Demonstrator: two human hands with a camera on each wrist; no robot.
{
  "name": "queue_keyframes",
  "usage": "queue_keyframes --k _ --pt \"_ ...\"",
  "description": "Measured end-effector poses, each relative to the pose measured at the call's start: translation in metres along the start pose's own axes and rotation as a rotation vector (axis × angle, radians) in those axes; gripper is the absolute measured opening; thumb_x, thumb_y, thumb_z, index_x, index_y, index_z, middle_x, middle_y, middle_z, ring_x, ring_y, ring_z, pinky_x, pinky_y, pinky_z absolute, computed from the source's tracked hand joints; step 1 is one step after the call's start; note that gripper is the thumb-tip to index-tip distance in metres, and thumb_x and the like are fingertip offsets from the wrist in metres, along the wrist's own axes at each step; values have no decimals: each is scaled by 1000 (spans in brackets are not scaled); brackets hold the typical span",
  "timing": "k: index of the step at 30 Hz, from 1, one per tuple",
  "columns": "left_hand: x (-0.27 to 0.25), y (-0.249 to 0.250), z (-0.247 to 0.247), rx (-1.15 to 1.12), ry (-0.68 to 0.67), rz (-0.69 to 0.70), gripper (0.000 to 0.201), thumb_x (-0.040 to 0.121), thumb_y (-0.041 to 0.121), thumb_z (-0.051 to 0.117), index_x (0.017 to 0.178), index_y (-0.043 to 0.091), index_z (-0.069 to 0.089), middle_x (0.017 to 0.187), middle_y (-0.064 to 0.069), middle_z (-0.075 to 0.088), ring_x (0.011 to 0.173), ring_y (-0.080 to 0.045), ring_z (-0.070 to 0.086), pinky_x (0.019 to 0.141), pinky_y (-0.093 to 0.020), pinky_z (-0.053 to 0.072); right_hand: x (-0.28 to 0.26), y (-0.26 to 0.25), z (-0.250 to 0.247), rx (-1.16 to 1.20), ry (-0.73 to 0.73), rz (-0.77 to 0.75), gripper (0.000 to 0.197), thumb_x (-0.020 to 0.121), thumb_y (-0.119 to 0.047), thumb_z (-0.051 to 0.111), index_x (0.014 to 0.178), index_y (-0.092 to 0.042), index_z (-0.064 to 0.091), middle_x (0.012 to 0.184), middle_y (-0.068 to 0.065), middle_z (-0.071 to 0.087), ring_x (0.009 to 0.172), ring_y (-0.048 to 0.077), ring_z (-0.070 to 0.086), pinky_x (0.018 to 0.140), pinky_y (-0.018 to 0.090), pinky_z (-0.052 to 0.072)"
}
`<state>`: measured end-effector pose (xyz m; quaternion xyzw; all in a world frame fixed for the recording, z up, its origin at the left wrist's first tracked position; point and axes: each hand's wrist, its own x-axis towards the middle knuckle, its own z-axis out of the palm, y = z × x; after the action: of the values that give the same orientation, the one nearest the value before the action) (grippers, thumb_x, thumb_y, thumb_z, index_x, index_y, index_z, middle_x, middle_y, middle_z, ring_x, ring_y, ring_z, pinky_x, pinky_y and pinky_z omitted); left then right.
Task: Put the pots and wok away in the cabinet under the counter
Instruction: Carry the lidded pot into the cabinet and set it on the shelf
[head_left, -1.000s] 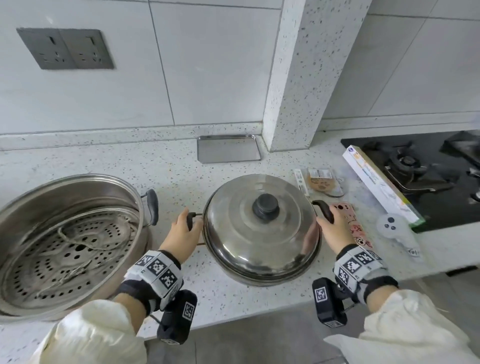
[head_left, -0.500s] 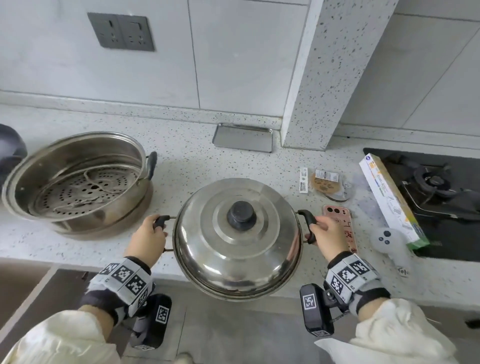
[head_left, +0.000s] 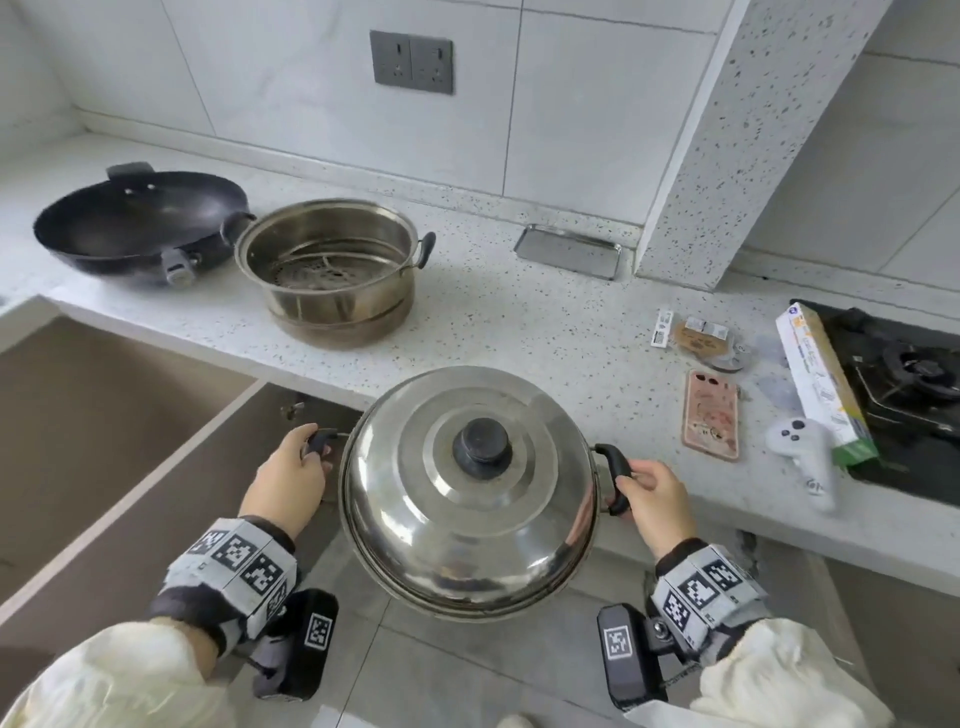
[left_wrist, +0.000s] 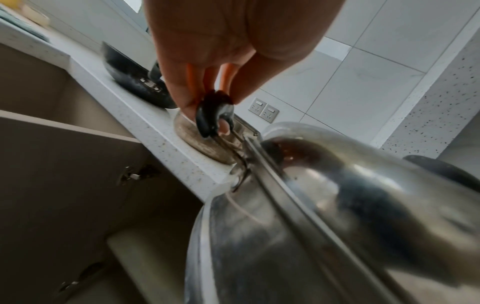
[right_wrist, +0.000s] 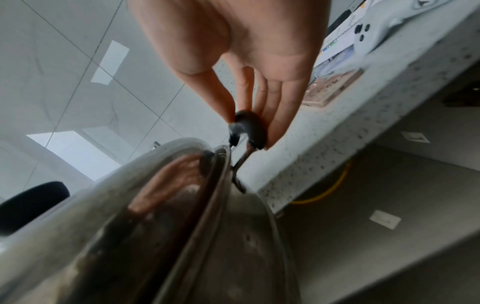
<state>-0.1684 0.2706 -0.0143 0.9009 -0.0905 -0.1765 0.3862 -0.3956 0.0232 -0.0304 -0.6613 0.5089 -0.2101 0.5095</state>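
Observation:
A lidded steel pot (head_left: 467, 493) with a black knob hangs in the air in front of the counter edge, partly over the floor. My left hand (head_left: 291, 478) grips its left black handle (left_wrist: 210, 115), and my right hand (head_left: 654, 493) grips the right black handle (right_wrist: 246, 127). On the counter behind stand an open steel steamer pot (head_left: 332, 265) with a perforated insert and, left of it, a black wok (head_left: 135, 223). An open brown cabinet door (head_left: 119, 447) swings out at the left below the counter.
A phone in a pink case (head_left: 710, 413), a white controller (head_left: 802, 457), a long box (head_left: 821, 374) and small packets (head_left: 701, 338) lie on the counter (head_left: 519, 322) at right, beside a black gas hob (head_left: 914, 374). A small steel tray (head_left: 569, 249) sits near the speckled pillar.
The lidded pot has been lifted off the counter and drawn back toward me past the edge. The view has pulled back, so the wok and the open cabinet door now show.

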Motion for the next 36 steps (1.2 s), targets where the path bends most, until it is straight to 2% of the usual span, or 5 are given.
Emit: queue_keyframes --k 10,16,24,28,36 --pt "-52 -104 4 94 -92 -54 42 91 12 37 131 18 46 115 -10 64 106 -28 61 99 -43 45 -64 140 38 17 -74 222 23 80 -3 53 99 -16 60 97 17 66 98 37 63 92 52 49" --pt "-45 -106 69 163 -220 -77 45 91 8 36 135 16 41 122 -12 63 111 -29 58 92 -35 43 -44 194 16 78 -79 364 37 86 5 46 122 2 50 75 1 57 68 17 58 49 12 51" --pt "10 -102 198 130 -360 -93 45 88 4 39 133 11 44 119 -18 64 111 -34 58 98 -45 46 39 257 -15 116 16 442 40 85 7 48 125 2 49 76 2 58 88 31 58 70 24 52" --pt "49 -109 266 121 -394 -89 48 89 6 40 136 14 40 119 -17 64 108 -32 60 93 -44 50 94 301 -17 115 68 456 39 84 8 49 122 2 52 76 4 59 76 24 58 72 27 48" --pt "138 -117 373 43 -394 7 47 88 6 45 135 11 42 126 -21 59 112 -35 58 92 -45 51 198 354 2 244 164 424 39 86 6 49 125 3 49 106 20 54 98 31 54 82 33 49"
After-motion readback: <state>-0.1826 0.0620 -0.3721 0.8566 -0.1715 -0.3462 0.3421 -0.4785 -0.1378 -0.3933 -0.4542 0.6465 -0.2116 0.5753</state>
